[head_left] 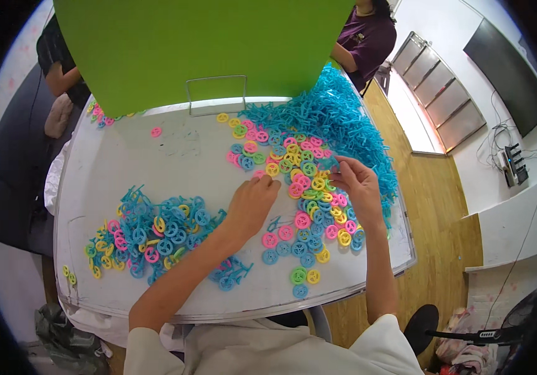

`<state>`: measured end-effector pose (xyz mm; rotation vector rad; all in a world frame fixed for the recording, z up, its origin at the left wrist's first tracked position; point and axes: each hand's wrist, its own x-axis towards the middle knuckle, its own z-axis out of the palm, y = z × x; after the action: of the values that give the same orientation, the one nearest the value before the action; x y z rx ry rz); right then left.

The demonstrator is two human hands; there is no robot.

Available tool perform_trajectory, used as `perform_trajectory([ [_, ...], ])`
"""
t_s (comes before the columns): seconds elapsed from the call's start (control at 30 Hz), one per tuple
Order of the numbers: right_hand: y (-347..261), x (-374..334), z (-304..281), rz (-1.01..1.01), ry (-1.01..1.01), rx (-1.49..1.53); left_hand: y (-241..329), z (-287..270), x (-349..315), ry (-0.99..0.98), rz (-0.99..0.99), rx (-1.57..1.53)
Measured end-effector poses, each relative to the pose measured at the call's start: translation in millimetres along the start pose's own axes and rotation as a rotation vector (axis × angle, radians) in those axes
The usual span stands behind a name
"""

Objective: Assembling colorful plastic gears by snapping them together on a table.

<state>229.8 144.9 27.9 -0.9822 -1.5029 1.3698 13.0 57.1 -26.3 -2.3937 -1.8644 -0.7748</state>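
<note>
Over the middle of the white table, my left hand (pixel 254 201) is closed with its fingertips together. A pink toy wheel (pixel 259 174) peeks out at those fingertips; whether it is gripped or lies behind them I cannot tell. My right hand (pixel 357 181) pinches a small blue plastic stick (pixel 328 164), partly hidden by the fingers, above the loose wheels. Beneath and between the hands spreads a bed of small spoked wheels (pixel 302 220) in pink, yellow, green and blue. To the left lies a heap of blue sticks with wheels on them (pixel 168 231).
A large pile of blue plastic sticks (pixel 337 106) covers the table's far right. Across the far side stands a green board (pixel 199 50) with a wire handle (pixel 216 77). One person sits behind it at the right (pixel 368 44), another at the left (pixel 62 69). The white table's (pixel 118 169) edge curves near me.
</note>
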Motion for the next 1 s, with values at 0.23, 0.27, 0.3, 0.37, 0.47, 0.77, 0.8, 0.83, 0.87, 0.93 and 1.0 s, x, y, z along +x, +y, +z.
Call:
perform_trajectory([
  [0.23, 14.1, -4.4, 42.8, 0.247, -0.245, 0.391, 3.7, -48.5, -10.3, 0.097, -0.689, -1.346],
  [0.27, 14.2, -6.7, 48.8, 0.276, -0.291, 0.468, 2.2, -50.0, -14.6, 0.104, -0.696, -1.342],
  [0.3, 14.1, -8.5, 54.8, 0.305, -0.337, 0.544, 0.6, -50.7, -19.7, 0.083, -0.711, -1.375],
  [0.37, 15.1, -12.3, 63.3, 0.320, -0.380, 0.571, -2.2, -51.5, -27.3, 0.069, -0.728, -1.409],
  [0.47, 22.2, -16.8, 69.7, 0.336, -0.420, 0.638, -1.7, -52.6, -31.1, -0.052, -0.801, -1.512],
  [0.77, 10.7, -29.0, 85.9, 0.134, -0.372, 0.294, -2.1, -47.5, -32.7, 0.048, -0.747, -1.444],
  [0.8, 7.7, -31.5, 91.0, 0.060, -0.370, 0.118, 0.9, -47.4, -31.9, 0.058, -0.738, -1.403],
  [0.83, 6.8, -33.2, 94.1, -0.015, -0.366, -0.057, 2.6, -47.1, -31.6, 0.067, -0.729, -1.362],
  [0.87, 10.7, -33.9, 94.7, -0.013, -0.366, -0.056, 1.8, -45.1, -32.0, 0.066, -0.731, -1.361],
  [0.93, 21.3, -33.8, 94.2, -0.063, -0.287, -0.225, 0.0, -41.3, -31.4, 0.159, -0.684, -1.258],
  [1.0, 25.5, -34.6, 95.0, -0.062, -0.262, -0.226, 0.7, -41.3, -30.2, 0.164, -0.671, -1.248],
])
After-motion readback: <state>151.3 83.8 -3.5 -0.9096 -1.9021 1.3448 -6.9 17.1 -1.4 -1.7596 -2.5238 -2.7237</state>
